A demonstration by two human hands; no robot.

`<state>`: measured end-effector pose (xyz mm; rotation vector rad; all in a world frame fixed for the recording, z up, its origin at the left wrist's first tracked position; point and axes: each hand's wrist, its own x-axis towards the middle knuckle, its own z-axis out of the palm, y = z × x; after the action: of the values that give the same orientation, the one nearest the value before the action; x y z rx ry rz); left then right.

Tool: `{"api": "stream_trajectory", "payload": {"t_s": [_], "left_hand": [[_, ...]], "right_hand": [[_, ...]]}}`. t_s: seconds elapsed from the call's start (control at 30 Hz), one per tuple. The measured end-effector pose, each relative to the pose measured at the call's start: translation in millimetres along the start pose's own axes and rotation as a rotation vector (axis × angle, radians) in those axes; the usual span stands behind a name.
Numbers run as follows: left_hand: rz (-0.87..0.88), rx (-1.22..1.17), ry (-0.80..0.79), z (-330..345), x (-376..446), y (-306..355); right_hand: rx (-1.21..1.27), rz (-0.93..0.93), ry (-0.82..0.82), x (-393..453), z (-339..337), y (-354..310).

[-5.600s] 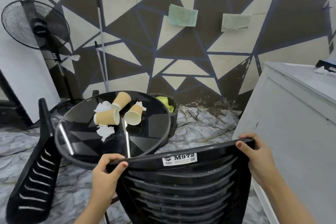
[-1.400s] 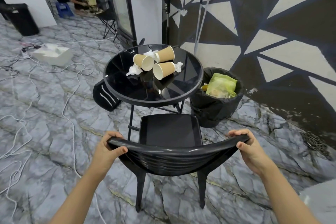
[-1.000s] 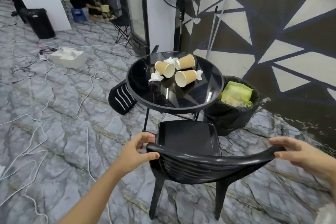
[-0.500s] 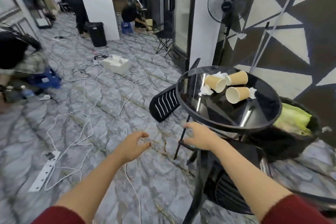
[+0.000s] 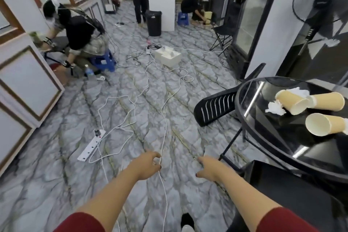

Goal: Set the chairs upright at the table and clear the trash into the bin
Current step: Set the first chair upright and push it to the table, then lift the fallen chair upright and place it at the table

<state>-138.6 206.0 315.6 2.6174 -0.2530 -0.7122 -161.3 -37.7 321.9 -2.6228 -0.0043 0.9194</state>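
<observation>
A round black glass table stands at the right. On it lie three tipped paper cups and crumpled white tissue. A black plastic chair lies fallen on the floor left of the table, its slatted back facing me. The seat of an upright black chair shows at the lower right under the table's edge. My left hand and my right hand hang over the floor, fingers apart, holding nothing. The bin by the table is out of view.
White cables and a power strip cross the marble floor ahead. A white box and a black bin stand farther back. People crouch and stand at the left and far end. A standing fan is at the right.
Both hands let go of the upright chair's back and now hang open over the floor. The view swung left, away from the wall and bin, bringing the room and the fallen chair into sight.
</observation>
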Motion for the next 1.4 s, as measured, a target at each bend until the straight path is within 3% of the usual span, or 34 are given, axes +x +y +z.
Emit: {"api": "stream_trajectory", "payload": {"t_s": [0.33,0.57,0.83,1.2,1.4], "left_hand": [[-0.124,0.002,-0.070,-55,111,-6],[-0.131,-0.013,-0.031,-98,180,-4],[-0.090,-0.008,-0.051,-144,265,-25],[0.024,0.090,-0.133,-256,415,-69],[0.092,0.132,-0.218,-281,482,-69]], "right_hand": [[-0.020,0.004,-0.048,115,-70,-4],[-0.049,-0.033,-0.034,178,-131,-13],[-0.040,-0.021,-0.048,257,-177,-36],[0.134,0.124,0.028,375,-259,-83],[0.208,0.189,0.031,417,-288,-83]]}}
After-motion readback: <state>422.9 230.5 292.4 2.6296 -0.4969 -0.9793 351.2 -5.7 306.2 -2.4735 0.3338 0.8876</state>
